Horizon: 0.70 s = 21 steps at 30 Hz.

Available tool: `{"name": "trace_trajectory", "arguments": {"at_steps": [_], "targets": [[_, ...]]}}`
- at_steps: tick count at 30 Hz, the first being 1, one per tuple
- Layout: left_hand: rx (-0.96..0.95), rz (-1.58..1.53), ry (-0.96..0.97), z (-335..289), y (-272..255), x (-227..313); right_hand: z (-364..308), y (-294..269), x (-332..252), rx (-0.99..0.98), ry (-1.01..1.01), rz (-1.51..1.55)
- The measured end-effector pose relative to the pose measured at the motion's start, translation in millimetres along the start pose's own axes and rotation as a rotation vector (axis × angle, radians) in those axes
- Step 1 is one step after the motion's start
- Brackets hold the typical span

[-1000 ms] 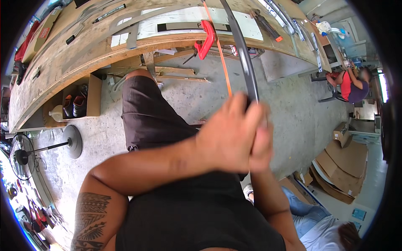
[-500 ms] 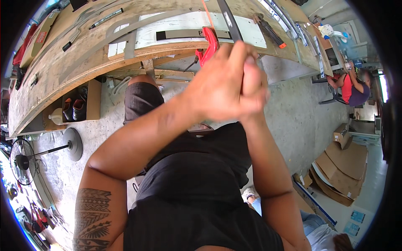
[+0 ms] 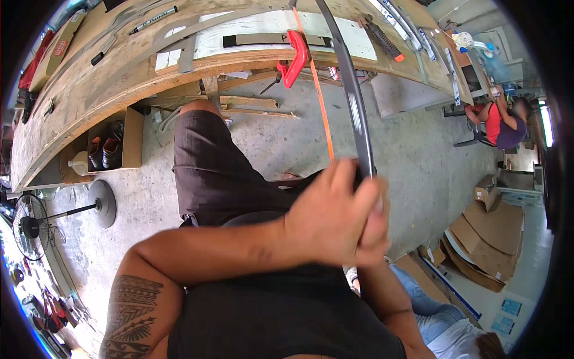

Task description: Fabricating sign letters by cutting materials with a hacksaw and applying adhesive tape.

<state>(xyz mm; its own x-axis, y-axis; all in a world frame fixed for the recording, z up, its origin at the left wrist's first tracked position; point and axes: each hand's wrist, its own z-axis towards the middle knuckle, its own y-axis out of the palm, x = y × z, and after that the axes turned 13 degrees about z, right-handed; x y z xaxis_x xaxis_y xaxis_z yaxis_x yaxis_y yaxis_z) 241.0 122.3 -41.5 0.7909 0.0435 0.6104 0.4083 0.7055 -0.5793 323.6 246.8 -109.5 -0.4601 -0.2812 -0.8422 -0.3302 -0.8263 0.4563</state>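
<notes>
Both of my hands are closed together around the handle of a hacksaw (image 3: 353,99) with a dark frame and an orange blade. My left hand (image 3: 326,218) wraps over the grip, its knuckles toward the camera. My right hand (image 3: 375,230) is mostly hidden behind it. The handle itself is covered by my fingers. The blade runs away from me over the bench edge, just right of a red C-clamp (image 3: 295,60). That clamp sits over a grey metal strip (image 3: 254,40) lying on a white board (image 3: 206,30). I cannot tell whether the blade touches the strip.
On the wooden workbench (image 3: 78,102) lie a marker (image 3: 152,21), long metal strips and a tool with a black ribbed handle (image 3: 387,45). A box of shoes (image 3: 133,143) and a fan (image 3: 30,227) stand left. Cardboard (image 3: 478,239) leans right. Other people are at right and lower right.
My hands have pulled the hacksaw back toward my body, from near the bench edge to above my lap. More of its blade and frame now shows. The clamp stays put.
</notes>
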Motion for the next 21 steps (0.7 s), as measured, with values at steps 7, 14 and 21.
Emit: {"name": "trace_trajectory", "arguments": {"at_steps": [7, 14, 21], "targets": [[0.023, -0.099, -0.068, 9.5, -9.0, -13.6, 18.2, 5.5, -15.2, 0.047, 0.177, -0.497], [0.085, -0.044, -0.04, 104.1, -21.0, -96.5, 156.5, 54.6, 6.3, -0.139, -0.42, -0.74], [0.101, 0.017, -0.085, 87.8, -22.6, -101.0, 141.0, 38.4, 20.8, -0.146, -0.277, -0.691]]}}
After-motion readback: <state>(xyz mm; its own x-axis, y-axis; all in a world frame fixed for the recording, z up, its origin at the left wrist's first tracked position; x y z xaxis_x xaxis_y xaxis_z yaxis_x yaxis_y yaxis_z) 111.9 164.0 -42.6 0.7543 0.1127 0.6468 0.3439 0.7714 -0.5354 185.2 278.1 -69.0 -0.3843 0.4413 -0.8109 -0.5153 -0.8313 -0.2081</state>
